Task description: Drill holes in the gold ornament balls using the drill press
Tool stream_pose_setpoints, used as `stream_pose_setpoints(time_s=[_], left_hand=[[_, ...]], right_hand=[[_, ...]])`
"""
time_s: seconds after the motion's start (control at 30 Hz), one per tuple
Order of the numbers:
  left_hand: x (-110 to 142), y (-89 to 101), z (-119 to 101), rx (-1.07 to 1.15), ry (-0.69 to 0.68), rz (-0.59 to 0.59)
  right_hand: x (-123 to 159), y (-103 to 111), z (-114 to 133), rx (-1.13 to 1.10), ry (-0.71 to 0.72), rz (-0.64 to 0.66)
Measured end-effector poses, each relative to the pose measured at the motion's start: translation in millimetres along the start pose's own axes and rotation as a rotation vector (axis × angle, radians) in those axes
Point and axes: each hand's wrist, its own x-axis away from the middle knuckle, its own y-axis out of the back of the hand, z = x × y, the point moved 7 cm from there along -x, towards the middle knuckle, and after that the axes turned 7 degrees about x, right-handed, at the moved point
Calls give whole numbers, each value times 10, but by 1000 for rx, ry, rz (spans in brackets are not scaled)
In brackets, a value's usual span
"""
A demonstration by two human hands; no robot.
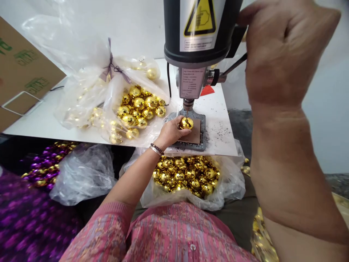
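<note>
My left hand (169, 133) is shut on a gold mirrored ball (186, 123), holding it on the drill press base plate (191, 129) directly below the thin drill bit (187, 113). The bit's tip is at the ball's top. My right hand (289, 54) is raised close to the camera, to the right of the drill head (195, 32). A metal feed lever (234, 64) runs toward that hand, and its end is hidden behind it. The right fingers are partly out of view.
Clear plastic bags (133, 109) of gold balls lie on the white board (218, 134) left of the drill, with dark specks of debris near its base. Below are another bag of gold balls (185, 176) and purple bead strands (45, 165). A cardboard sheet (24, 69) stands at the left.
</note>
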Motion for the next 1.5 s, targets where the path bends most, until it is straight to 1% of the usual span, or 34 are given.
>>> stream_pose_setpoints(time_s=[0.07, 0.17, 0.23, 0.43, 0.53, 0.6, 0.83, 0.93, 1.03, 1.17, 1.27, 1.37, 1.4, 1.5], left_hand=[[-4, -6, 7, 2, 3, 2], [-7, -16, 15, 4, 3, 4], [-3, -16, 20, 2, 3, -4], [20, -17, 6, 9, -19, -7], [24, -20, 6, 17, -22, 1], [22, -28, 12, 22, -23, 8], [23, -59, 34, 47, -39, -3], [33, -66, 32, 60, -53, -9], [39, -65, 44, 87, -58, -17], [33, -82, 77, 110, -63, -10], [14, -106, 86, 138, -74, -10], [8, -118, 71, 175, -73, -16], [20, -112, 63, 190, -68, -18], [144, -35, 57, 222, -53, -48]], right_hand=[[159, 37, 15, 52, 73, -39], [355, 31, -12, 30, 177, -77], [465, 20, -66, 25, 215, -116], [704, -61, -268, 87, 245, -187], [770, -85, -321, 99, 279, -241], [804, -112, -343, 123, 292, -255], [919, -190, -480, 212, 233, -295], [948, -214, -565, 167, 222, -348], [999, -246, -623, 104, 262, -410], [1093, -282, -652, 88, 301, -449], [1012, -219, -563, 71, 295, -466], [675, -94, -380, 40, 255, -448], [521, -62, -332, 9, 221, -413], [114, -59, -267, -48, 117, -235]])
